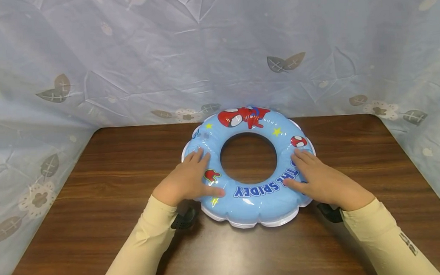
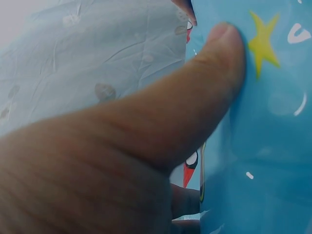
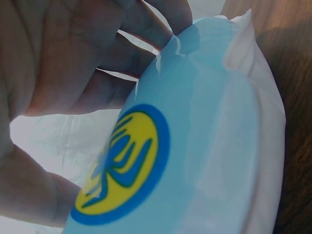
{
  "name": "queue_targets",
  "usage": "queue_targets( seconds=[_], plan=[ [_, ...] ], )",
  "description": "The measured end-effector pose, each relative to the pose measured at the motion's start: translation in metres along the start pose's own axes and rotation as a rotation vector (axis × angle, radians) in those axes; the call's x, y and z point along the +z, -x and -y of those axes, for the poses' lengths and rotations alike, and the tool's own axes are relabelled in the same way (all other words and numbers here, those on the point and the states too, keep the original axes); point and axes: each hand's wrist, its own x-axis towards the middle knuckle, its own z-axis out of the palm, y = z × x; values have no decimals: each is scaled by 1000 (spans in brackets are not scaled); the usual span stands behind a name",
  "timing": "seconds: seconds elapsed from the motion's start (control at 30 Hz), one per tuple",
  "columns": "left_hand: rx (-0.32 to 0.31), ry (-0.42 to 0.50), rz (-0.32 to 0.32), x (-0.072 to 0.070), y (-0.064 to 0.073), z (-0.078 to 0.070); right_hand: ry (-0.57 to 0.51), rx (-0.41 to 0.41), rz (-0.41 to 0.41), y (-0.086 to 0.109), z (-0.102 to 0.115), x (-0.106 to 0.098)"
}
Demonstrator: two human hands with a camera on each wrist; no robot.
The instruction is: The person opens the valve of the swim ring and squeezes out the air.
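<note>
An inflated light-blue swim ring [image 1: 251, 207] lies flat, printed with a red cartoon figure, stars and lettering. On its left side rests my left hand [image 1: 187, 180], fingers spread and thumb pointing inward. My right hand [image 1: 320, 182] touches the opposite side the same way, over part of the lettering. In the left wrist view, the thumb [image 2: 195, 92] lies along the ring next to a yellow star. The right wrist view shows spread fingers [image 3: 122, 58] against the ring's outer side, above a yellow and blue spider emblem [image 3: 124, 161].
The ring sits on a dark brown wooden table [image 1: 129, 161], near its back edge. A pale, creased curtain [image 1: 184, 59] with leaf and flower prints hangs behind and along both sides. Dark wrist devices [image 1: 185, 218] show below the sleeves.
</note>
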Motion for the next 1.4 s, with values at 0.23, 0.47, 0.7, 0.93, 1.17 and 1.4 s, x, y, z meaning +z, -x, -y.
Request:
queue_targets(
  seconds=[0.23,0.47,0.7,0.93,1.17,1.4],
  plan=[
    [-3,-8,2,0,0,-3,4,-5,-8,-1,0,1],
    [-2,-13,3,-1,1,-4,12,5,-7,-1,0,2],
    [-1,-11,-5,1,1,-4,18,0,-8,-2,2,3],
    [-1,-14,-6,2,-1,-5,26,-2,-12,-2,1,3],
    [-7,-12,-9,3,-2,-5,33,-7,-19,-2,0,3],
    [-7,-23,-2,3,-2,-6,28,-19,-31,-3,0,5]
  ],
)
